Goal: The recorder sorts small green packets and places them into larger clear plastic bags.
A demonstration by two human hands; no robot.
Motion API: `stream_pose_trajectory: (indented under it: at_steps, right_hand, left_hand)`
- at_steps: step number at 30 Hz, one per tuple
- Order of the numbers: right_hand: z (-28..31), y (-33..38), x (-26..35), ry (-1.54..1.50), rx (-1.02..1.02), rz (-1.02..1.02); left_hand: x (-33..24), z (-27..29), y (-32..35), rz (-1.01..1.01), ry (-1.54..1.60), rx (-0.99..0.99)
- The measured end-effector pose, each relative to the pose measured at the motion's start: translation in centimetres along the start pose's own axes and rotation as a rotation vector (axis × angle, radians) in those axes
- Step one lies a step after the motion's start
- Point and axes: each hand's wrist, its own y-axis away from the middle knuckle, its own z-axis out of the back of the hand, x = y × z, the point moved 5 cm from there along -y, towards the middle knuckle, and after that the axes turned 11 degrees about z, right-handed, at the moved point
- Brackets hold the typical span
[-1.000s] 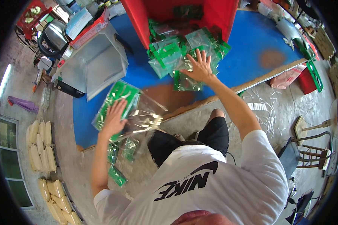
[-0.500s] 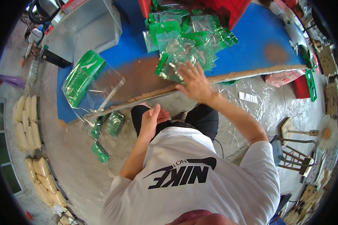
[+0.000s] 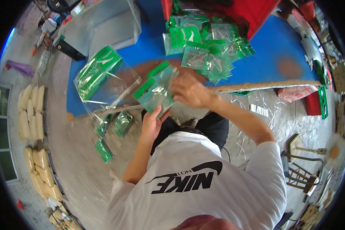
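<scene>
Green-topped packets [image 3: 155,96] in the left hand [image 3: 154,122], on the wearer's side of the red bin [image 3: 261,16] and leftward.
Now filling a left hand seen empty half a second ago; seemingly shifting from gathering at the pile [image 3: 214,57] before the red bin to handling in hand. Closing the left grip on the packets, pressing thumb across the face. Reaching over their edge with the right hand [image 3: 191,92], blurring too much for telling its opening or hold.
</scene>
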Motion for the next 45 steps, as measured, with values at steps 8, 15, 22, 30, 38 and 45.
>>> stream_pose_trajectory:
  at_steps: [8, 15, 22, 30, 38, 45]
  right_hand:
    - [4.4, -0.7, -4.0, 0.512, -0.179, -0.290]
    - [5.5, -5.0, -7.9, 0.092, -0.410, -0.185]
    - [-0.6, -3.1, -5.2, 0.333, 0.119, -0.263]
    - [2.1, -2.0, 1.6, -0.493, -0.331, -0.627]
    - [3.9, -9.2, -8.8, 0.181, -0.358, -0.247]
    - [-0.7, -4.5, -0.1, 0.175, 0.174, 0.089]
  left_hand:
    - [-0.6, 0.9, -0.9, -0.028, -0.020, -0.057]
    - [0.6, 0.8, -1.1, 0.058, -0.088, -0.063]
    - [0.4, 5.9, 1.9, -0.088, 0.004, -0.132]
    - [-0.4, 6.7, 3.1, -0.062, 0.185, 0.258]
    - [-1.4, 3.5, 1.7, -0.141, -0.053, -0.059]
    - [-0.9, 6.9, 5.4, -0.122, 0.258, -0.013]
